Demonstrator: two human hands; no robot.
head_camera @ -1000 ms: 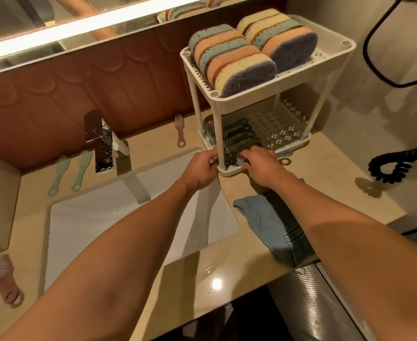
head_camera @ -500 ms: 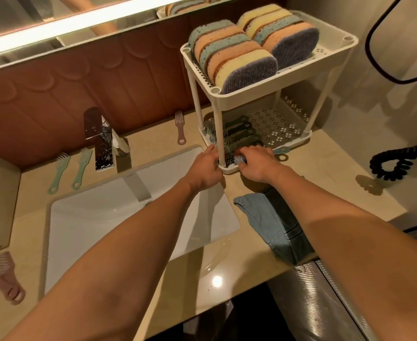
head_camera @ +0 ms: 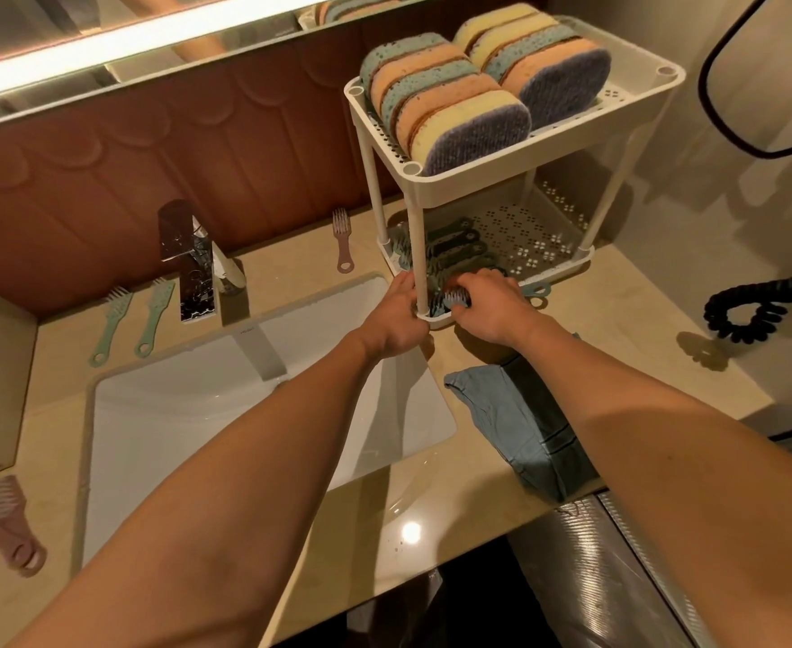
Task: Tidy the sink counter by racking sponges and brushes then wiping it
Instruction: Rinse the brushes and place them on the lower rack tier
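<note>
Both hands (head_camera: 396, 320) unmoved at rack (head_camera: 515, 154); 9 sponges (head_camera: 450, 105); 2 green brushes (head_camera: 127, 320).

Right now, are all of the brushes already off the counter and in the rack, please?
No: two green brushes lie left of the faucet and a pink brush lies beside the rack.

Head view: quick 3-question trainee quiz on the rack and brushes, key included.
1. True or false: the rack's top shelf holds sponges.
2. How many green brushes lie left of the faucet?
3. The blue cloth lies: A in the sink, B on the counter near the right forearm, C on the rack's top shelf.

Key: 1 true; 2 two; 3 B.
</note>
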